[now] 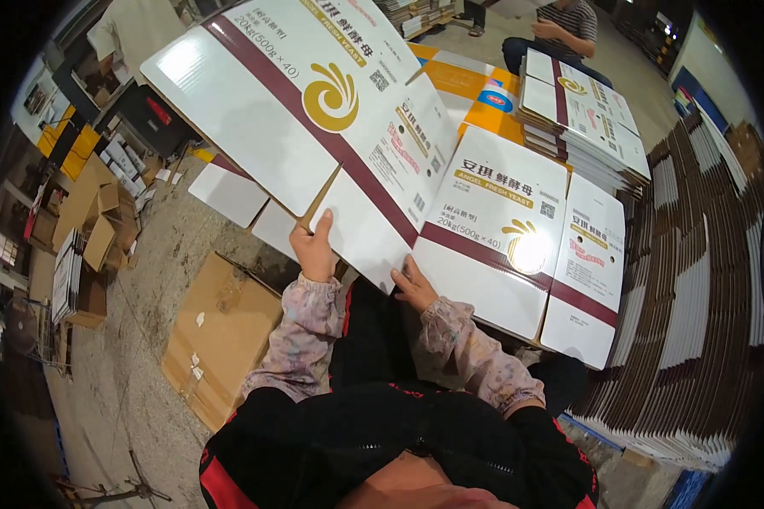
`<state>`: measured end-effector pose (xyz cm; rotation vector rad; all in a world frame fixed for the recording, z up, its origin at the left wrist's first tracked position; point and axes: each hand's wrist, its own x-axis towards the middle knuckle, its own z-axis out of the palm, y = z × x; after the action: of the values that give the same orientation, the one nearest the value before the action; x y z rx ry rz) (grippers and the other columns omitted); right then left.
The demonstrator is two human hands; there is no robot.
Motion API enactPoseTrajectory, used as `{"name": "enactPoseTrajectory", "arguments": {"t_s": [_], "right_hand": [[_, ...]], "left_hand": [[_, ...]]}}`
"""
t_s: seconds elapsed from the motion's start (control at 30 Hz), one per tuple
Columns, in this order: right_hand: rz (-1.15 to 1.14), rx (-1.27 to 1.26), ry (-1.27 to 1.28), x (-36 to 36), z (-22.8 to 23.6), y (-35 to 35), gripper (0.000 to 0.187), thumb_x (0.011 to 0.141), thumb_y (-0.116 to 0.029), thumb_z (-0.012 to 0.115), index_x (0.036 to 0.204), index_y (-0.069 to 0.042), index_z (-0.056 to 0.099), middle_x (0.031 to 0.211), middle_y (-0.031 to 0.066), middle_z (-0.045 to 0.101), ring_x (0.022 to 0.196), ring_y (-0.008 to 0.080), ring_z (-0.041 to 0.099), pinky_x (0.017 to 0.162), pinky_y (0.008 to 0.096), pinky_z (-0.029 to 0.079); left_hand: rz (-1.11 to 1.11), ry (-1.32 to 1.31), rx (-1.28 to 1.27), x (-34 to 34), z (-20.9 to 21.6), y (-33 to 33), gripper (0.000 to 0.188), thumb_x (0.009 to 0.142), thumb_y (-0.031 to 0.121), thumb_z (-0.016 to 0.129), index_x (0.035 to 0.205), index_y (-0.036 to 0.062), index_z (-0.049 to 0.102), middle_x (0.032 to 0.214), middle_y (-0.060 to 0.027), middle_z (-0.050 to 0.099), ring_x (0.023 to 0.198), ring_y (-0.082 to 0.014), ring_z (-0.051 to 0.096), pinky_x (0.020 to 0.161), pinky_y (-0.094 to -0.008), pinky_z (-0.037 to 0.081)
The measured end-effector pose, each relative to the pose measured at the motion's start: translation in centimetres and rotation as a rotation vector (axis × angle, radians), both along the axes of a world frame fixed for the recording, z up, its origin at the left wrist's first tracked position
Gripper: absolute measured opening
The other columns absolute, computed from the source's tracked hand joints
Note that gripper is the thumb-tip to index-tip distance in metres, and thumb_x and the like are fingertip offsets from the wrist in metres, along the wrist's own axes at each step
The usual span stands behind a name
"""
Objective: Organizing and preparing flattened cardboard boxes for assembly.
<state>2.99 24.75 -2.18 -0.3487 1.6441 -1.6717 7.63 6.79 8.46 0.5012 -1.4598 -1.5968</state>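
A large white flat carton (pixel 255 76) with a maroon stripe and a gold swirl is tilted up in front of me. My left hand (pixel 314 252) grips its near edge beside a slot, thumb on the printed face and fingers behind. Closed at the near edge, by the carton's lower right corner, is my right hand (pixel 414 286). To the right lies a second printed flat carton (pixel 484 212) of the same kind, meeting the tilted one along a line. What lies beneath the tilted carton is mostly hidden.
A stack of flat cartons (pixel 581 127) rests on an orange printed surface (pixel 458 81). Tall rows of cartons (pixel 696 288) stand at right. Brown cardboard (pixel 221 331) covers floor at left, near opened boxes (pixel 102 220). A person in a striped shirt (pixel 573 25) sits beyond; another person (pixel 132 34) stands far left.
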Motion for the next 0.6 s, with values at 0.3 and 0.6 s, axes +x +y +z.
{"name": "enactPoseTrajectory", "arguments": {"t_s": [0.3, 0.6], "right_hand": [[-0.124, -0.298, 0.185, 2.5, 2.9, -2.7, 0.091, 0.077, 0.004, 0.057, 0.137, -0.005, -0.011, 0.107, 0.0155, 0.051, 0.078, 0.0159, 0.055, 0.062, 0.0265, 0.047], [-0.109, -0.171, 0.127, -0.6, 6.3, -6.5, 0.092, 0.076, -0.003, 0.061, 0.136, -0.002, -0.009, 0.098, 0.0147, 0.056, 0.077, 0.0157, 0.056, 0.057, 0.0253, 0.048]], "left_hand": [[-0.011, 0.304, 0.338, 4.4, 1.9, -4.3, 0.025, 0.08, 0.004, 0.06, 0.104, -0.002, 0.055, 0.094, -0.0061, 0.06, 0.084, -0.0144, 0.056, 0.077, -0.0272, 0.044], [0.49, -0.33, -0.105, 1.3, -5.7, -14.2, 0.066, 0.081, 0.018, 0.06, 0.132, -0.0043, 0.024, 0.133, -0.0187, 0.032, 0.122, -0.0278, 0.032, 0.1, -0.0342, 0.026]]}}
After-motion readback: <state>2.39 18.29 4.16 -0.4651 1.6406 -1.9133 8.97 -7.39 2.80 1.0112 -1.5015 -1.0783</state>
